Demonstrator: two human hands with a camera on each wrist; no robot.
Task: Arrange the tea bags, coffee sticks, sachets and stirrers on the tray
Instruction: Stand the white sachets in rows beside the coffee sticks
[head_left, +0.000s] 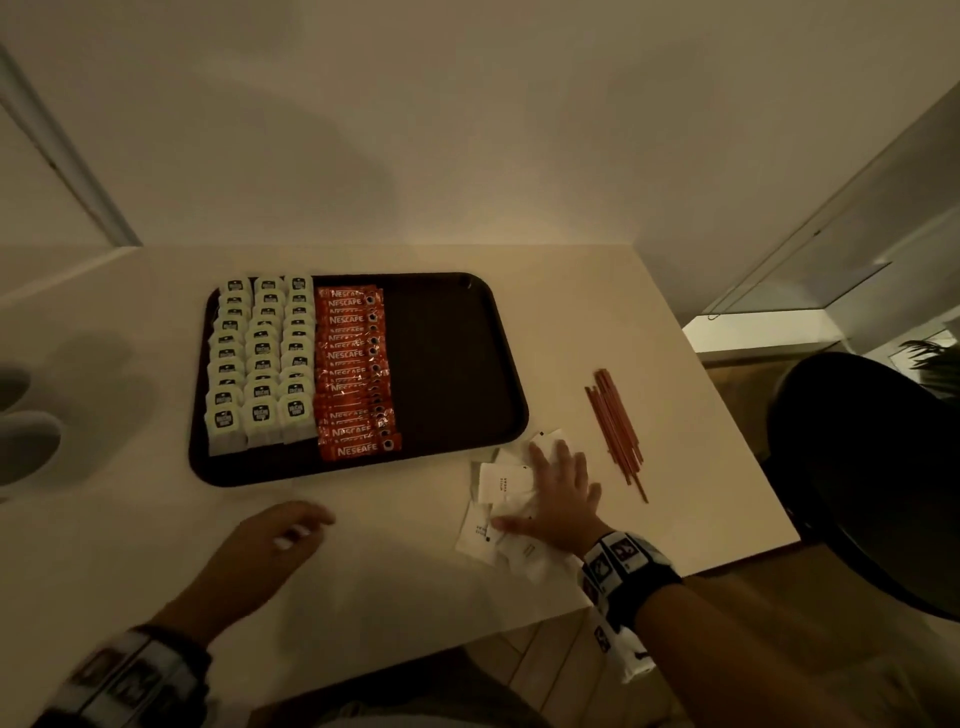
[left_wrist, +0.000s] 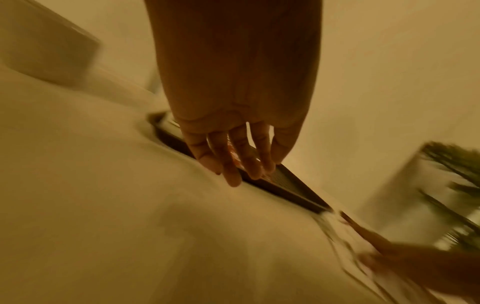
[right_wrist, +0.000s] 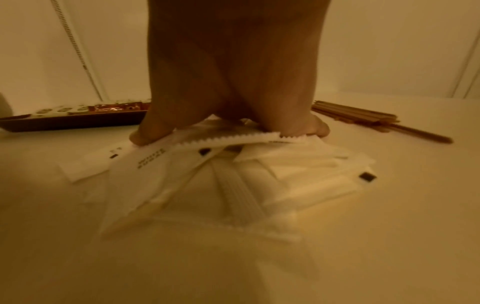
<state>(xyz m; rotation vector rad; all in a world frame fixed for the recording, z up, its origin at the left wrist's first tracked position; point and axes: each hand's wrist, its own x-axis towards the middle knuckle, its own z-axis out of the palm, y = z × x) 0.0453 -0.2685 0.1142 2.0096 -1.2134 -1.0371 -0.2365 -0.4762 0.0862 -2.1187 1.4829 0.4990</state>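
Observation:
A dark brown tray (head_left: 457, 364) lies on the white table. Tea bags (head_left: 262, 364) fill its left part in three columns, and red coffee sticks (head_left: 353, 374) form one column beside them; the tray's right part is bare. A loose pile of white sachets (head_left: 498, 486) lies on the table off the tray's front right corner. My right hand (head_left: 561, 493) rests flat on that pile with fingers spread; the right wrist view shows the thumb and fingers pressing the sachets (right_wrist: 233, 185). Brown stirrers (head_left: 615, 428) lie bundled further right. My left hand (head_left: 275, 540) hovers before the tray, fingers relaxed, holding nothing.
Two pale cups (head_left: 26, 447) stand at the table's far left. A black round chair (head_left: 872, 467) sits just past the table's right edge. The table's front edge runs close under my right wrist. A plant (head_left: 935, 358) shows at the far right.

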